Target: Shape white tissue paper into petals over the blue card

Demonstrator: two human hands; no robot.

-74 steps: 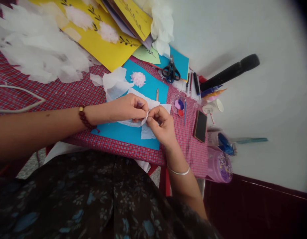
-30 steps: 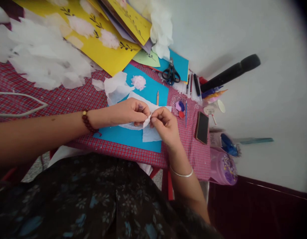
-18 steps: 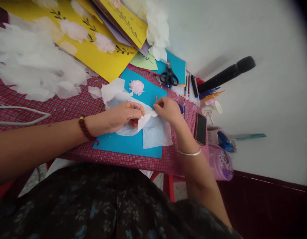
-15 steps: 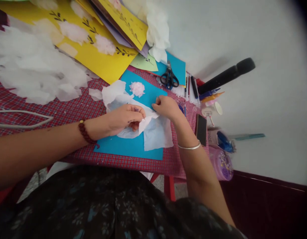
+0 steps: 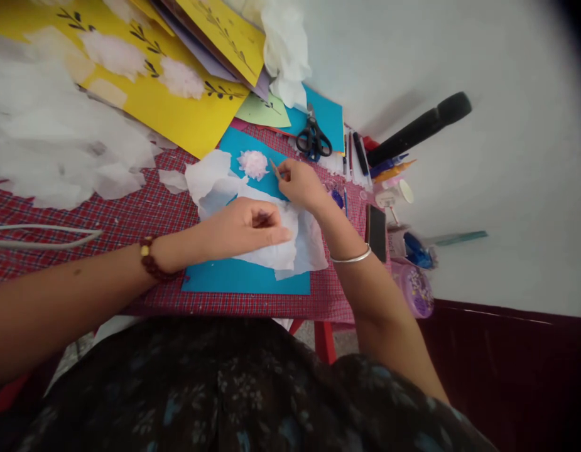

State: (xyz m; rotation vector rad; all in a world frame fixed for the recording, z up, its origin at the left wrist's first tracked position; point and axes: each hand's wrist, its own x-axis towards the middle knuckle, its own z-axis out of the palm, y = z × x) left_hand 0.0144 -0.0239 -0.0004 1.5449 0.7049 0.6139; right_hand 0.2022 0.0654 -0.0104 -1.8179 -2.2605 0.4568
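Both hands have shifted since the earlier frame: the right hand has gone from the tissue to the pencil, and the left hand no longer shows a pinched fold between its fingertips.

Findings, seen from beside the tabletop: the blue sheet lies under the work. On it rests the thin white tissue, crumpled, partly beneath the left hand and running past the sheet's right edge. That hand is half curled, thumb extended; nothing is visible in it, though I cannot tell whether it touches the tissue. The right hand is closed around the pencil, above the sheet's far half, one end angled towards the pink puff.

Handling, in my judgement: keep the pencil grip light and its end clear of the puff, which would probably crush. Flat left fingers should steady the tissue, which looks apt to slide or tear.

Surroundings: yellow card lies beyond the sheet's far-left corner, a heap of white tissue pieces well to its left. Right of the sheet lies a phone; past its far-right side, scissors. Nearest obstruction: a small paint dish by the right forearm, partly hidden, which could be knocked.
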